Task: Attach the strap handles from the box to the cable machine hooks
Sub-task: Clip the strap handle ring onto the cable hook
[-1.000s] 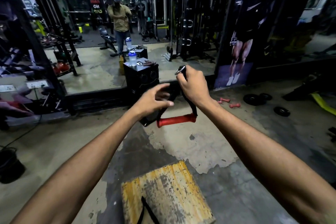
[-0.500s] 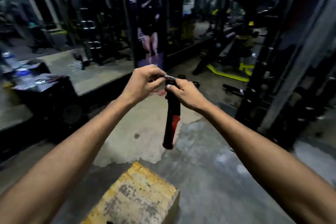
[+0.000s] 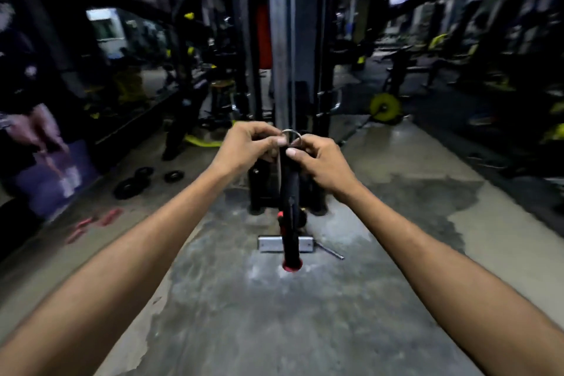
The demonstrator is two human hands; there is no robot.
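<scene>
- Left hand (image 3: pixel 248 143): raised in front of the body at centre frame, fingers pinched on the left side of the silver metal ring (image 3: pixel 291 137) at the top of the strap handle.
- Right hand (image 3: pixel 319 159): raised opposite the left, thumb and forefinger clamped on the ring's right side and on the top of the black webbing just below it.
- Black webbing strap handle with a red cylindrical grip (image 3: pixel 290 217): hangs straight down from the ring between the two hands, clear of the floor. The grip points end-on toward the camera, its red end lowest.
- Grey steel upright of the cable machine (image 3: pixel 280 40): stands directly behind the hands, rising out of the top of the frame. The ring appears in line with it; whether it touches any hook cannot be told.
- Small silver metal plate (image 3: pixel 270 243): lies on the concrete floor (image 3: pixel 305 314) behind the hanging grip, a thin metal pin just to its right.
- Black weight discs (image 3: pixel 134 181): lie on the floor, well to the left.
- Background: dim and blurred; yellow-and-black gym equipment at right, detail not readable.
</scene>
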